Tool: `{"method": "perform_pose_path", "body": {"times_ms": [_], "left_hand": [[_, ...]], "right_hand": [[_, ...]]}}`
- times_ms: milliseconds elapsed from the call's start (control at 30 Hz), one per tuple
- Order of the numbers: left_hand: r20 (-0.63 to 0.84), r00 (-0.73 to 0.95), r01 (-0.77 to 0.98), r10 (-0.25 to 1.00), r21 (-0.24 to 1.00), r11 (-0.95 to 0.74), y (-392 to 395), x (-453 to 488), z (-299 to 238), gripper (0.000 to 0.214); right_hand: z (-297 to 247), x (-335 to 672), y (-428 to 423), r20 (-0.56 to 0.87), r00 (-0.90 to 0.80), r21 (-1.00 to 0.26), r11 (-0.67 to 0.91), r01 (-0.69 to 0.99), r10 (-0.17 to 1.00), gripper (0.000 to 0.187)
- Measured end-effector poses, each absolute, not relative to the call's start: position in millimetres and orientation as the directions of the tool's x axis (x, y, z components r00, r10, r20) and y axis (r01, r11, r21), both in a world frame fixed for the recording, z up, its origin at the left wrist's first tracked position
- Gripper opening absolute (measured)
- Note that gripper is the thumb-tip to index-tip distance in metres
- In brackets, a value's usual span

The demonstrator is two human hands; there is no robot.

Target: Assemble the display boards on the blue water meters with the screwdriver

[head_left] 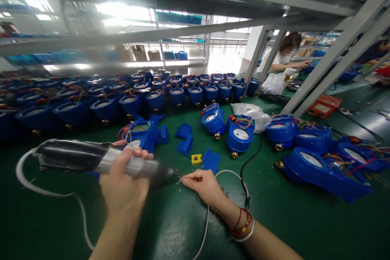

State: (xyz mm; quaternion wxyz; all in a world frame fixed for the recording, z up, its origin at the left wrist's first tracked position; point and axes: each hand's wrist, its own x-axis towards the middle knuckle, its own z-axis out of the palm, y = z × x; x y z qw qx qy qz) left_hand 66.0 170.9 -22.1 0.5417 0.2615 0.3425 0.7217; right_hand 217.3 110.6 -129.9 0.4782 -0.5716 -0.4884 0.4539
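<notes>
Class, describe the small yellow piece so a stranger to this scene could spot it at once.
Over the green tabletop, find the right hand, with bracelets at its wrist. Just beyond it, left of a flat blue piece, lies the small yellow piece, its colour setting it apart from the blue pieces around it.

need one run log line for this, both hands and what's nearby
left hand: gripping power screwdriver | right hand: fingers close to bit tip, held item unclear | on green worktop: yellow block, blue meters
</notes>
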Motion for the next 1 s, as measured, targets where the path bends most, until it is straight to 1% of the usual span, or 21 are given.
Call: {"method": "perform_pose_path", "body": {"times_ms": [100, 200, 300, 500, 633, 800, 900, 1000], "left_hand": [[0.032, -0.238, -0.587, 0.971, 0.791, -0.17, 167, 69, -22, 0.021], [0.081, -0.205, -0.558, 0.975, 0.809, -0.185, 161, 76, -23, 0.025], [0.119, -0.178, -0.534, 0.977, 0.822, -0.197, 155, 81, -24, 0.029], [0.229, -0.121, -0.494, 0.966, 0.83, -0.259, 149, 83, -27, 0.027], [0.246, -0.107, -0.48, 0.963, 0.836, -0.266, 147, 84, -27, 0.028], [0.289, -0.118, -0.447, 0.95, 0.839, -0.311, 143, 89, -27, 0.037], [0.309, -0.111, -0.445, 0.945, 0.834, -0.325, 143, 90, -30, 0.039], [0.306, -0.129, -0.452, 0.943, 0.829, -0.33, 143, 88, -31, 0.033]], "right_hand": [[-129, 216, 109, -0.018, 0.158, -0.984, -0.046, 0.175, 0.987, 0.022], [-131, 215, 108, 0.034, 0.195, -0.974, -0.011, 0.227, 0.98, 0.023], [-134, 215, 108, 0.074, 0.203, -0.963, 0.017, 0.268, 0.976, 0.024], [-133, 215, 106, 0.115, 0.193, -0.941, 0.045, 0.336, 0.974, 0.024], [-130, 215, 106, 0.129, 0.182, -0.923, 0.051, 0.381, 0.975, 0.02], [-129, 213, 106, 0.135, 0.141, -0.901, 0.062, 0.429, 0.981, 0.008], [-127, 214, 105, 0.111, 0.097, -0.901, 0.059, 0.43, 0.989, 0.009], [-124, 216, 105, 0.068, 0.057, -0.915, 0.039, 0.401, 0.996, 0.013]]}}
